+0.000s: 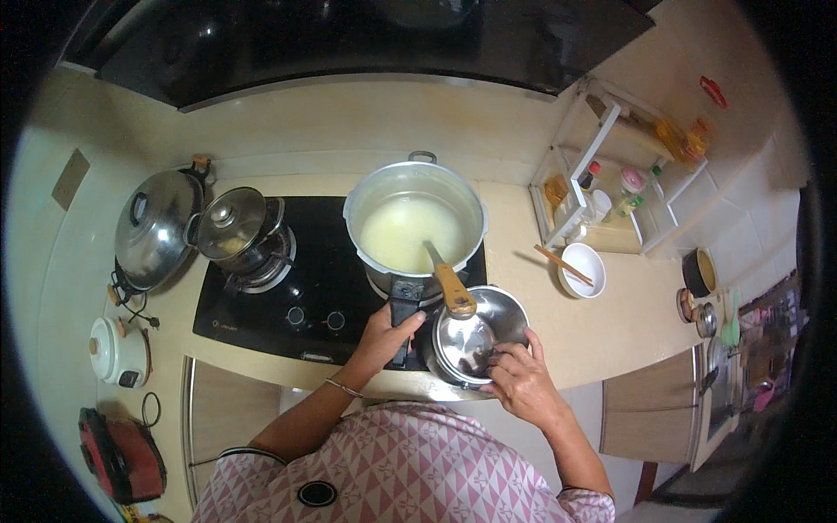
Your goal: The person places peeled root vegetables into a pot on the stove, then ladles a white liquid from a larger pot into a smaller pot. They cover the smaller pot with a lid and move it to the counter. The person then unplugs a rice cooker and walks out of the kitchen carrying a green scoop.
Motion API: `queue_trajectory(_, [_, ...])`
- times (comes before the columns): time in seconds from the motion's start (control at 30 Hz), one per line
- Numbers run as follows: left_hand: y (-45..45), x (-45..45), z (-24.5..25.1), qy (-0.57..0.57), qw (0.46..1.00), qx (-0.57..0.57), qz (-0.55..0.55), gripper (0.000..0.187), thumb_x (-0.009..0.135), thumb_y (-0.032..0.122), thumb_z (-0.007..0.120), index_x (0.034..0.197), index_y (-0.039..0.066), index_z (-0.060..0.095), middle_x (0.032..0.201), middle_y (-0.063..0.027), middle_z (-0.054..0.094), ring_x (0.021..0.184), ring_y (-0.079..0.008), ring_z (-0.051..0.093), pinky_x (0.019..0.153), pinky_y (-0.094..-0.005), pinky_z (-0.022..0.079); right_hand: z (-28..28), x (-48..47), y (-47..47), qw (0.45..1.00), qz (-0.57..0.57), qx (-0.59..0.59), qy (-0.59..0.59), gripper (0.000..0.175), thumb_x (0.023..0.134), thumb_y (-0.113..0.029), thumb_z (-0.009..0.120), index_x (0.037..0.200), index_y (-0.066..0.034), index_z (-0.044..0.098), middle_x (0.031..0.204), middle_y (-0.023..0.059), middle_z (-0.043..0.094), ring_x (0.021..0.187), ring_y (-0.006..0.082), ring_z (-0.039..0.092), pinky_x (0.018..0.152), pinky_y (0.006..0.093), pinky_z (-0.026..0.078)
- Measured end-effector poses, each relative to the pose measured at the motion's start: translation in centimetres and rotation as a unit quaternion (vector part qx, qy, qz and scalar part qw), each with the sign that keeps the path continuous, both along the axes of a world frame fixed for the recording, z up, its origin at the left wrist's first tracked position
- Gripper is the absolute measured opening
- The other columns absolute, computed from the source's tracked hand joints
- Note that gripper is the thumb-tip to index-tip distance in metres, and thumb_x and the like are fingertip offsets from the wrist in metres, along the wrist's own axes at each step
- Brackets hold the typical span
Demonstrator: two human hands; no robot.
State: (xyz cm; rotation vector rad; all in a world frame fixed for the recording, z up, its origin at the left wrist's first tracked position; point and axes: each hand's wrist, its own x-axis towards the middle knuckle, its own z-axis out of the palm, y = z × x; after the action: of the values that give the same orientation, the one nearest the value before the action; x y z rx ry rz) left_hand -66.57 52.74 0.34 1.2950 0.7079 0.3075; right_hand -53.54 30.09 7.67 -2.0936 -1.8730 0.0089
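My left hand (386, 337) grips the black handle (402, 333) of a large metal pot (359, 235) on the right side of the hob. Pale, cloudy liquid (405, 229) partly fills this pot. A utensil with a wooden handle (454, 287) leans on its near rim, its lower end hidden in the liquid. Just right of the black handle, my right hand (526, 382) holds the rim of a stainless steel pot (510, 310). A shiny steel bowl or inner vessel (461, 340) appears nested in it; whether my fingers pinch this too is unclear.
On the black glass hob (327, 261), a lidded glass-topped pot (232, 225) stands on the left burner. Beyond it is a lidded wok (160, 229). Chopsticks (562, 265) lie across a white bowl (588, 261) at right, before a condiment rack (608, 242). A white electric cooker (121, 353) sits left.
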Motion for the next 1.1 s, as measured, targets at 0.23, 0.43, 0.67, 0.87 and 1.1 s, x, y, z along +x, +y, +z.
queue_trajectory(0.23, [1.1, -0.7, 0.7, 0.008, 0.999, 0.033, -0.028, 0.023, 0.087, 0.024, 0.066, 0.090, 0.003, 0.058, 0.068, -0.0013, 0.058, 0.054, -0.0085, 0.054, 0.050, -0.0240, 0.046, 0.2, 1.2, 2.9, 0.998, 0.061, -0.005, -0.003, 0.020, 0.074, -0.022, 0.073, 0.081, -0.0053, 0.064, 0.090, 0.0079, 0.061, 0.107, 0.0245, 0.054, 0.107, 0.0557, 0.027])
queue_trajectory(0.43, [1.2, -0.8, 0.7, -0.012, 0.999, 0.034, -0.039, 0.020, 0.090, 0.024, 0.063, 0.089, 0.005, 0.056, 0.067, 0.0002, 0.055, 0.054, -0.0082, 0.053, 0.049, -0.0238, 0.044, 2.9, 2.3, 4.3, 0.993, 0.044, 0.083, 0.066, 0.044, 0.069, -0.034, 0.077, 0.097, -0.0024, 0.064, 0.092, 0.0099, 0.061, 0.097, 0.0273, 0.057, 0.097, 0.0494, 0.038])
queue_trajectory(0.67, [1.2, -0.7, 0.3, -0.024, 0.999, -0.003, -0.033, 0.019, 0.088, 0.022, 0.065, 0.094, 0.005, 0.058, 0.068, 0.0007, 0.056, 0.055, -0.0071, 0.053, 0.049, -0.0228, 0.044, 2.6, 1.4, 11.1, 0.981, -0.005, 0.191, 0.027, 0.060, 0.067, -0.037, 0.079, 0.112, -0.0027, 0.059, 0.079, 0.0124, 0.057, 0.066, 0.0281, 0.057, 0.061, 0.0372, 0.047])
queue_trajectory(0.87, [0.9, -0.7, 0.2, -0.075, 0.997, 0.003, -0.024, 0.016, 0.090, 0.020, 0.063, 0.090, 0.007, 0.055, 0.066, 0.0027, 0.053, 0.052, -0.0067, 0.051, 0.046, -0.0231, 0.042, 2.3, 3.8, 14.6, 0.957, -0.077, 0.226, 0.167, 0.044, 0.074, -0.031, 0.078, 0.101, -0.0009, 0.062, 0.087, 0.0157, 0.069, 0.072, 0.0244, 0.069, 0.064, 0.0354, 0.056])
queue_trajectory(1.1, [1.1, -0.8, -0.4, -0.060, 0.998, -0.003, -0.036, 0.020, 0.088, 0.022, 0.066, 0.096, 0.005, 0.059, 0.072, 0.0009, 0.059, 0.057, -0.0075, 0.053, 0.050, -0.0235, 0.044, 2.5, 6.8, 15.9, 0.860, -0.195, 0.115, 0.457, 0.031, 0.082, -0.028, 0.071, 0.100, -0.0039, 0.065, 0.069, 0.0052, 0.064, 0.061, 0.0117, 0.061, 0.056, 0.0263, 0.051])
